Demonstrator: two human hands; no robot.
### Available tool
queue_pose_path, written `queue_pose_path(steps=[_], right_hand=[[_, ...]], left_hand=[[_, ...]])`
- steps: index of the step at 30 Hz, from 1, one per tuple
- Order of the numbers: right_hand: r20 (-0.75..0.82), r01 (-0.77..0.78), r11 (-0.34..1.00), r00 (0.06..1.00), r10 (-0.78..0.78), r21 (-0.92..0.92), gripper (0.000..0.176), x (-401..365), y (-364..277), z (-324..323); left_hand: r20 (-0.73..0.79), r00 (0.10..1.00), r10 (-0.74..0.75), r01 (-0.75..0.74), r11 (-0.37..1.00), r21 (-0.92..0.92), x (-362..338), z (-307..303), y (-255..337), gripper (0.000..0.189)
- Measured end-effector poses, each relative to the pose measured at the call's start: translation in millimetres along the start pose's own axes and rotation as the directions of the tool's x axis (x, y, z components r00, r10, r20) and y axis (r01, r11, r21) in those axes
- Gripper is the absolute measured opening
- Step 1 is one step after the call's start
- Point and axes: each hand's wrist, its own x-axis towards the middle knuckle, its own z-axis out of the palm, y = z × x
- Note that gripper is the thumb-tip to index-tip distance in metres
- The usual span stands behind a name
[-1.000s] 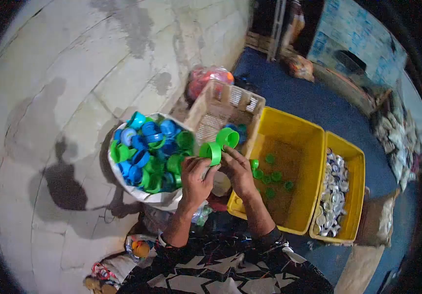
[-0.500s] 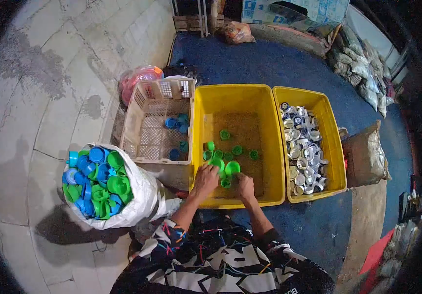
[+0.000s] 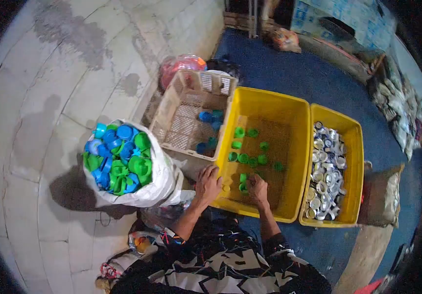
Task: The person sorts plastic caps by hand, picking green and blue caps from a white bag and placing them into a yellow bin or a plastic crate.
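My left hand is over the near left rim of the large yellow bin, its fingers curled together; whatever they hold, if anything, is hidden. Inside the bin, my right hand is closed with its fingertips pinched, right beside a green cap. What it grips is too small to make out. Several more green caps lie scattered on the brown bin floor. To the left stands a white sack full of blue and green caps.
A pale plastic crate with some blue caps adjoins the large bin's left side. On the right, a second yellow bin holds many white and metallic pieces. Beyond it is a brown sack.
The view has turned, so the containers appear tilted and farther right. My left hand has moved from above the caps to the left rim. Two larger bright green caps between my hands no longer show.
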Motion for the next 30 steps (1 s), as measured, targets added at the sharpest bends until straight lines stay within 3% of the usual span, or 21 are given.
queue_pose_path(steps=[1,4,7,8,11,14,17,20,25,26,29,30], right_hand=[[-0.003,0.06,0.996,0.998,-0.06,-0.065,0.032,1,-3,8],[0.057,-0.056,0.997,0.997,0.053,0.046,0.03,1,-28,19],[0.103,0.07,0.997,0.992,-0.074,0.045,0.03,11,-37,33],[-0.025,0.185,0.978,0.983,-0.183,0.098,0.028,14,-47,44],[0.108,0.124,0.984,0.985,-0.138,0.125,0.025,30,-122,42],[0.1,0.282,0.959,0.953,-0.284,0.036,0.023,53,-189,57],[0.054,0.369,0.893,0.917,-0.395,0.258,0.02,73,-246,82],[-0.006,0.623,0.755,0.772,-0.635,0.206,0.018,77,-340,84],[0.083,0.75,0.624,0.623,-0.777,0.22,0.032,84,-428,115],[0.08,0.773,0.592,0.591,-0.803,0.229,0.036,82,-439,119],[0.184,0.84,0.542,0.529,-0.828,0.027,0.043,90,-434,154],[0.259,0.808,0.587,0.556,-0.79,0.052,0.038,89,-435,158]], left_hand=[[-0.023,1.0,-0.006,0.005,1.0,-0.023,-6,-10,-5,0.037],[-0.06,0.998,-0.015,0.012,0.999,-0.048,-19,-48,-5,0.027],[-0.139,0.99,0.027,-0.043,0.993,-0.112,-24,-102,1,0.021],[-0.168,0.984,0.049,-0.072,0.989,-0.131,-26,-119,4,0.019],[-0.251,0.968,0.016,-0.058,0.986,-0.159,-35,-176,4,0.016],[-0.389,0.921,-0.017,-0.015,0.997,-0.08,-51,-224,-6,0.016],[-0.489,0.871,-0.055,0.054,0.998,-0.016,-65,-267,-19,0.017],[-0.599,0.79,-0.127,0.157,0.988,-0.003,-77,-292,-43,0.018],[-0.617,0.777,-0.124,0.215,0.974,0.075,-79,-334,-85,0.016],[-0.626,0.774,-0.097,0.204,0.974,0.101,-74,-342,-91,0.016],[-0.58,0.813,-0.049,0.145,0.982,0.121,-56,-361,-110,0.021],[-0.558,0.829,-0.045,0.136,0.983,0.122,-49,-365,-116,0.021]])
